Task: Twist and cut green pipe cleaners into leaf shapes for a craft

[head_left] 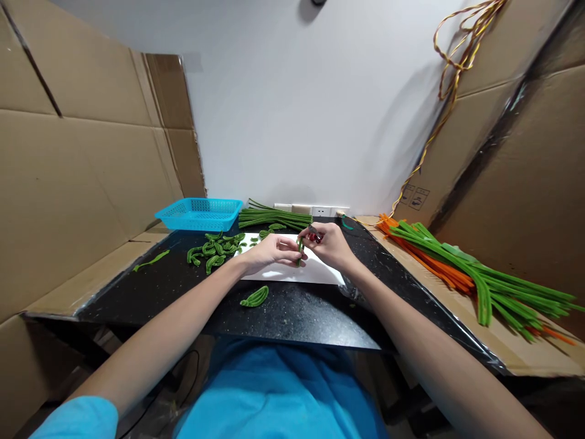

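Observation:
Both my hands meet over a white sheet (315, 274) on the black table (292, 311). My left hand (269, 251) pinches a short green pipe cleaner piece (300, 250), fingers closed on it. My right hand (329, 244) is closed around a small red-handled tool (313, 235) at the top of that piece. A bent green leaf-shaped piece (255, 297) lies alone near the table's front edge. A heap of similar bent green pieces (214, 249) sits left of my left hand.
A blue plastic basket (201, 213) stands at the back left. Straight green stems (274, 217) lie at the back by a power strip (315, 210). A bundle of green and orange pipe cleaners (475, 274) rests on cardboard at right. One green piece (150, 261) lies at left.

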Available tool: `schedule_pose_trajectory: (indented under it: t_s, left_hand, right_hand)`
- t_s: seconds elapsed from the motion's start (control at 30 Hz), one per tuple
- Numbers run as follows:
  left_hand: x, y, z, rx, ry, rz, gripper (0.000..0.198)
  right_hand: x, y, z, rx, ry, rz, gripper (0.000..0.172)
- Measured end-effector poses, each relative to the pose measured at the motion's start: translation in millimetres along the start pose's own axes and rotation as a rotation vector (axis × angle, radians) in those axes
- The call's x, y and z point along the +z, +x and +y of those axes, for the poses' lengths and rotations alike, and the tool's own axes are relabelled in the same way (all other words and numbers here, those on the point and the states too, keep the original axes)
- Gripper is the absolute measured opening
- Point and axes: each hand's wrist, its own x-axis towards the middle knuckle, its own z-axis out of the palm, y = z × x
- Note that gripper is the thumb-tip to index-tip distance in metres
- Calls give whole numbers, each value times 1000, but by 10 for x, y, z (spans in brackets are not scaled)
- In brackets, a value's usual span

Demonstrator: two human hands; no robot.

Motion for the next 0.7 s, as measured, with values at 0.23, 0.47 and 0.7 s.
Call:
schedule_pose_trajectory:
  t_s: [0.23, 0.47, 0.7]
  left_hand:
    - [21, -12, -20, -54, -23, -18, 39]
    - [34, -24, -20, -56, -31, -13, 45]
    - [15, -8, -50, -50, -57, -4, 45]
  right_hand:
    - [18, 4, 79, 81, -96, -2, 16]
    - [-3, -8, 49, 80, -109, -45, 15]
    - [4, 0, 19, 54, -96, -9, 12]
